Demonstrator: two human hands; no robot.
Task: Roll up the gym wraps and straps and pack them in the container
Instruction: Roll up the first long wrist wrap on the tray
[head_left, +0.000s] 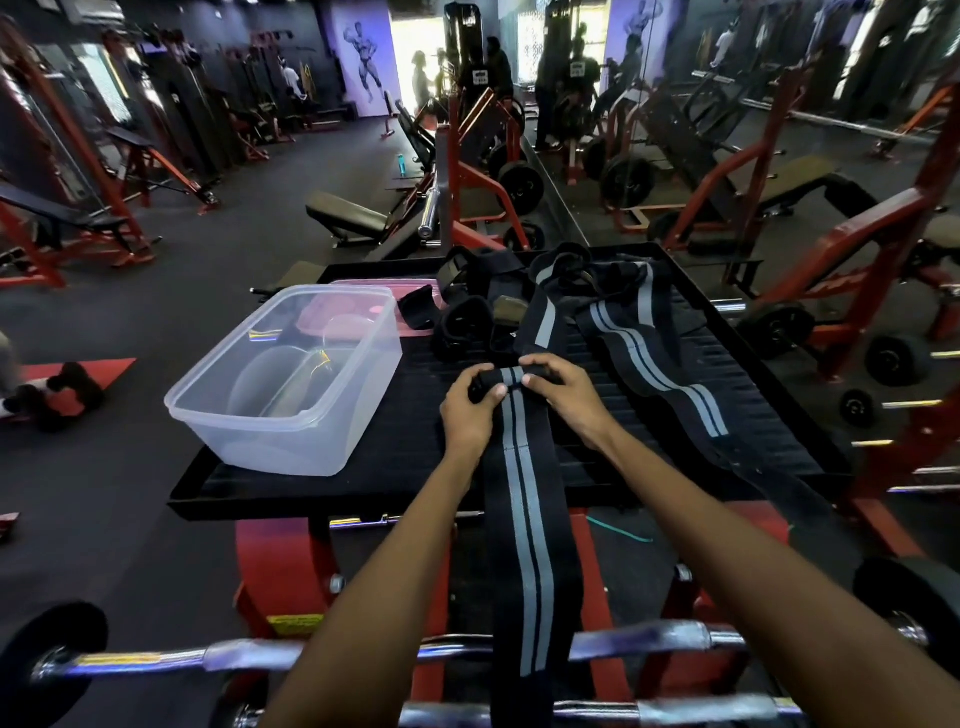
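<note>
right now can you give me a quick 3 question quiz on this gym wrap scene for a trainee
1. True or false: the clear container already holds a rolled wrap.
2. Which hands grip the striped wrap being rolled? A left only, B right only, C both
3. Fill in: the pink lid lies ___ the container.

Key: 1 false, no wrap shows inside it. 2 C, the left hand and right hand both hold the rolled end. 3 behind.
</note>
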